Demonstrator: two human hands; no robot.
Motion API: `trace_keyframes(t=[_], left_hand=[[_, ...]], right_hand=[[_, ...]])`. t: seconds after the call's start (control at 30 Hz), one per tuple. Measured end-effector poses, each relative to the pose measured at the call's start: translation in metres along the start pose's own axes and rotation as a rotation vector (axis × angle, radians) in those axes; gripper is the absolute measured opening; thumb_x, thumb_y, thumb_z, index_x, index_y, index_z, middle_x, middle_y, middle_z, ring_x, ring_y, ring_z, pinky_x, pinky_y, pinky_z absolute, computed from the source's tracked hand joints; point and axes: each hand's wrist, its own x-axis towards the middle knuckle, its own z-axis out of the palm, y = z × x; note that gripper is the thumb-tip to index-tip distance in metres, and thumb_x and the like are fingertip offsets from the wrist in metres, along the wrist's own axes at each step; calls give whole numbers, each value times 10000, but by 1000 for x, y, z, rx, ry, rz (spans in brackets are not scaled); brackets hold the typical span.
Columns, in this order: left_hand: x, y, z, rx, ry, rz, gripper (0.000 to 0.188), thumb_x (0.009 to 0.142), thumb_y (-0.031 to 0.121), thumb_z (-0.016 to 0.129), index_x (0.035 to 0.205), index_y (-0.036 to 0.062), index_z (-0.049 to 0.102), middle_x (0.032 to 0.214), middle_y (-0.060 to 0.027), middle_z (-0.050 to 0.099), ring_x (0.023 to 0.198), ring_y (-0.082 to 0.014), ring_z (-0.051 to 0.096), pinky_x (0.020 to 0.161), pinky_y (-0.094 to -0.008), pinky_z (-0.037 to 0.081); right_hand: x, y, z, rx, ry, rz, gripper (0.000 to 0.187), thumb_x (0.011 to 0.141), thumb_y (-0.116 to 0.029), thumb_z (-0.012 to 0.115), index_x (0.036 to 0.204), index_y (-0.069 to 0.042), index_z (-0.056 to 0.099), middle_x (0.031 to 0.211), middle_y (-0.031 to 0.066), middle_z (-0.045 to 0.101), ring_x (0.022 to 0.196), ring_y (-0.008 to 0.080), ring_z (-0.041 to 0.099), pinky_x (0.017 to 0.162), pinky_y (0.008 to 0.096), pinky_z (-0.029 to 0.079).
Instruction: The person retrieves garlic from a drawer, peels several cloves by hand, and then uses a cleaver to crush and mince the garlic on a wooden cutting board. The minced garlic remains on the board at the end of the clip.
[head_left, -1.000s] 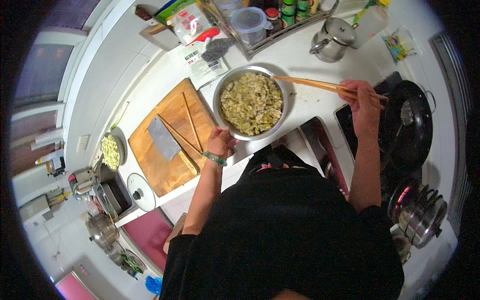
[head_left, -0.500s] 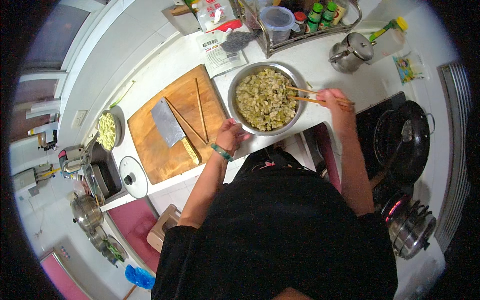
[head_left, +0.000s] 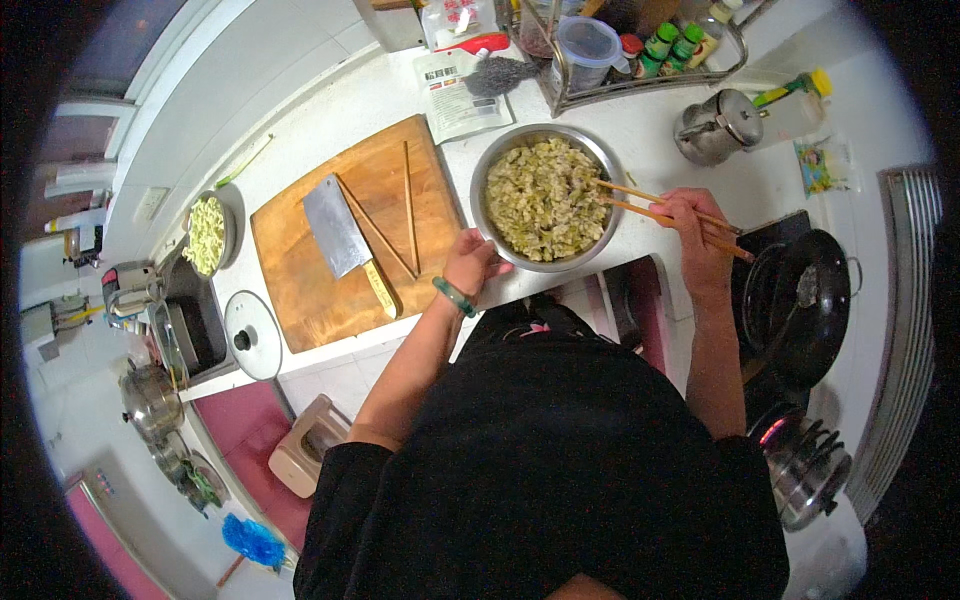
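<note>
A round metal bowl (head_left: 481,222) stands on the counter, filled with a chopped, pale green and whitish food mixture (head_left: 545,198). My right hand (head_left: 697,232) is closed round a pair of wooden chopsticks (head_left: 640,208), whose tips rest in the mixture at the bowl's right side. At the bowl's lower left rim, my left hand (head_left: 473,268) grips the edge, thumb near the rim and fingers curled; a green bangle circles that wrist. Left of it lies a wooden cutting board (head_left: 300,290), bearing a cleaver (head_left: 336,226) and two more chopsticks (head_left: 411,205) set apart at an angle.
A bowl of light green shreds (head_left: 207,236) and a glass lid (head_left: 254,335) sit at the left near the sink (head_left: 200,335). Behind are a food packet (head_left: 455,98), a seasoning rack (head_left: 650,92) and a metal pot (head_left: 712,128). A black wok (head_left: 815,310) occupies the right.
The chopstick tips have shifted slightly within the mixture, and my right hand has turned a little. My left hand's fingers have drawn closer to the rim. The whole view has shifted slightly.
</note>
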Motion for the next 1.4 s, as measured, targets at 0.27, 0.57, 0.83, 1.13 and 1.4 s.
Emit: trace_keyframes(t=[0.27,0.57,0.83,1.13,1.4], left_hand=[[3,-5,-3,2,-44,7,151,855,-12,455,991,51,444,886,-85,560,734,-218,612,617,-350,570],[-8,6,-4,21,-2,-51,131,865,38,494,971,63,423,815,-72,535,687,-207,602,565,-329,543],[-48,28,-88,930,489,721,223,749,75,646,902,29,490,716,-76,502,618,-183,525,573,-308,449],[-87,27,-135,1238,706,295,580,633,315,764,1010,-4,461,955,-191,543,891,-321,545,764,-389,447],[-73,14,-163,1086,729,232,582,624,190,697,1119,22,442,986,-193,579,910,-328,571,784,-394,459]], right_hand=[[-5,-6,23,-210,-141,-174,98,823,-77,527,789,-6,583,805,100,583,809,214,562,744,302,456],[-19,36,3,110,43,210,224,909,-199,463,843,6,527,816,99,616,760,154,620,694,249,508],[-37,96,35,458,283,374,258,913,-270,457,949,-15,465,884,114,573,833,225,618,729,299,525],[-32,104,33,468,228,420,275,891,-262,521,1060,-55,456,997,87,541,940,191,568,787,294,475],[-94,83,57,93,-435,699,126,791,-161,608,826,-49,561,680,22,567,573,110,520,547,245,442]])
